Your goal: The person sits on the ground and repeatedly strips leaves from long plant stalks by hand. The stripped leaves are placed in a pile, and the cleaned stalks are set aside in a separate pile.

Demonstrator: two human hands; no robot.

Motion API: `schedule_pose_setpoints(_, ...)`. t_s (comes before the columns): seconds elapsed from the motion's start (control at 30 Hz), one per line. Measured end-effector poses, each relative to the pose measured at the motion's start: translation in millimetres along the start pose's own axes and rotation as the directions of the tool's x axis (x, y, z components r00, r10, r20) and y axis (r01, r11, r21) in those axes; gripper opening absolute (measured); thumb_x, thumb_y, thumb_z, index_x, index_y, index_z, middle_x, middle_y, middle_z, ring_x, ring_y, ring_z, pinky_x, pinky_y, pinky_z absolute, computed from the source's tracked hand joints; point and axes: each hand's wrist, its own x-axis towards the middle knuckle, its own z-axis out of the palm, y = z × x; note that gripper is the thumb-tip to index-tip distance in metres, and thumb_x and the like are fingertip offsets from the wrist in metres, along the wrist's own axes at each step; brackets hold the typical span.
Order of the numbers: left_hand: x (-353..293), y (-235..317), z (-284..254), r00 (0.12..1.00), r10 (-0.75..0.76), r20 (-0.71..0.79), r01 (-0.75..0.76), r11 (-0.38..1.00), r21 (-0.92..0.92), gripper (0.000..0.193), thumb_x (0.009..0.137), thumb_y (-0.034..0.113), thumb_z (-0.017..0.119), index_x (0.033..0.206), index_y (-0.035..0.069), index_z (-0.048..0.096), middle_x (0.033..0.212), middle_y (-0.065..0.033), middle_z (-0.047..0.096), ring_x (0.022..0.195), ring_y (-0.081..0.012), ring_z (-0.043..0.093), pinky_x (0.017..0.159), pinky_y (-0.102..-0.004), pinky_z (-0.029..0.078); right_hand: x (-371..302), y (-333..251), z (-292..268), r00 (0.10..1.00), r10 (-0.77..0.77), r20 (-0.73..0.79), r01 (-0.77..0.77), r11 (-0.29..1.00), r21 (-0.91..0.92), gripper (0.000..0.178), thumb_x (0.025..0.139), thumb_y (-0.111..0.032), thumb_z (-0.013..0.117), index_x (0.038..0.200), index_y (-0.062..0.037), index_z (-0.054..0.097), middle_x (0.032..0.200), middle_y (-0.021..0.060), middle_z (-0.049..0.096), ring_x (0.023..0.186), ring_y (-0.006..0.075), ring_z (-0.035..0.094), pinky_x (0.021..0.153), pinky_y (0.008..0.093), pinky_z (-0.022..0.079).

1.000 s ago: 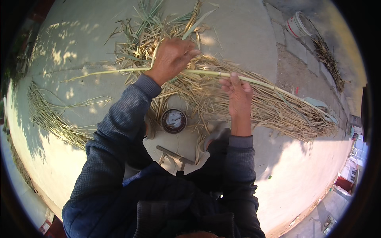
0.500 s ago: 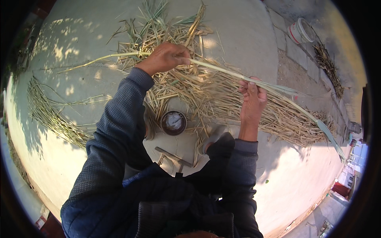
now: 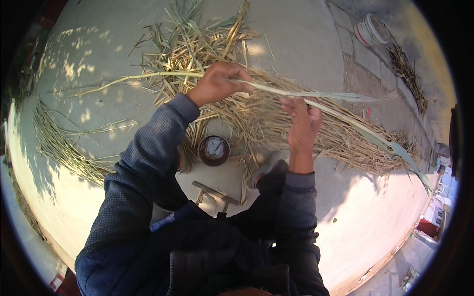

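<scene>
A long pale yellow-green stalk (image 3: 133,77) stretches across in front of me. My left hand (image 3: 221,82) is closed around its middle, over a heap of dry leaf husks (image 3: 187,52). My right hand (image 3: 303,123) pinches the stalk further right, above a large bundle of dry stalks (image 3: 340,138). Between the hands, a thin pale green leaf (image 3: 340,95) splits off the stalk and points right. A wider leaf hangs at the stalk's far right end.
Between my feet stands a small dark bowl (image 3: 214,150) with something pale inside. A T-shaped metal piece (image 3: 216,193) is closer to me. A bundle of thinner stalks (image 3: 64,143) lies left. At the back right are a white bucket (image 3: 371,30) and dark twigs (image 3: 407,79).
My left hand has moved right and a little nearer along with the stalk. My right hand has shifted left, so the hands are closer together. The leaf stands further apart from the stalk.
</scene>
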Motion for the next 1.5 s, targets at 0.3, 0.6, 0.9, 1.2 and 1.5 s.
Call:
schedule_pose_setpoints(0.3, 15, -14, -41, 0.963, -0.068, -0.260, 0.122, 0.972, 0.200, 0.028, 0.090, 0.028, 0.079, 0.097, 0.002, 0.070, 0.084, -0.0062, 0.073, 0.079, -0.0186, 0.068, 0.073, -0.0365, 0.051, 9, 6, -26, 0.982, 0.184, -0.038, -0.181, 0.980, 0.079, 0.012, 0.101, -0.007, 0.063, 0.111, 0.0006, 0.063, 0.103, 0.0164, 0.072, 0.088, 0.0268, 0.075, 0.076, 0.0323, 0.062)
schedule_pose_setpoints(0.6, 3, 1, 7, 0.906, 0.393, 0.160, -0.407, 0.704, 0.582, 0.032, 0.087, 0.036, 0.076, 0.089, 0.006, 0.068, 0.071, -0.0098, 0.065, 0.072, -0.0315, 0.064, 0.079, -0.0438, 0.045, 14, 18, -29, 0.963, 0.268, 0.031, -0.265, 0.919, 0.292, 0.018, 0.099, -0.015, 0.069, 0.112, -0.0034, 0.067, 0.105, 0.0121, 0.074, 0.099, 0.0214, 0.072, 0.083, 0.0319, 0.060)
schedule_pose_setpoints(0.9, -14, -9, -22, 0.944, 0.322, 0.070, -0.314, 0.818, 0.481, 0.031, 0.083, 0.035, 0.080, 0.090, 0.008, 0.067, 0.071, -0.0100, 0.065, 0.071, -0.0308, 0.066, 0.071, -0.0441, 0.049, 26, 20, -42, 0.924, 0.366, -0.114, -0.341, 0.921, 0.189, 0.022, 0.101, -0.021, 0.069, 0.113, -0.0032, 0.066, 0.102, 0.0092, 0.073, 0.092, 0.0167, 0.071, 0.080, 0.0278, 0.057)
schedule_pose_setpoints(1.2, -16, 3, -27, 0.986, 0.163, 0.044, -0.162, 0.841, 0.516, 0.024, 0.086, 0.031, 0.082, 0.086, 0.009, 0.072, 0.070, -0.0045, 0.068, 0.064, -0.0196, 0.064, 0.060, -0.0361, 0.048, 14, 20, -3, 0.949, 0.284, 0.137, -0.310, 0.922, 0.232, 0.023, 0.099, -0.010, 0.068, 0.119, 0.0005, 0.063, 0.115, 0.0162, 0.072, 0.096, 0.0214, 0.072, 0.082, 0.0310, 0.060)
schedule_pose_setpoints(1.5, -23, 14, -47, 0.985, -0.049, 0.163, -0.003, 0.952, 0.305, 0.024, 0.088, 0.028, 0.083, 0.088, 0.006, 0.073, 0.069, -0.0019, 0.065, 0.062, -0.0111, 0.057, 0.058, -0.0310, 0.044, 19, 20, -6, 0.951, 0.292, 0.097, -0.308, 0.906, 0.291, 0.016, 0.100, -0.015, 0.068, 0.110, -0.0028, 0.066, 0.100, 0.0113, 0.074, 0.090, 0.0239, 0.075, 0.076, 0.0328, 0.061)
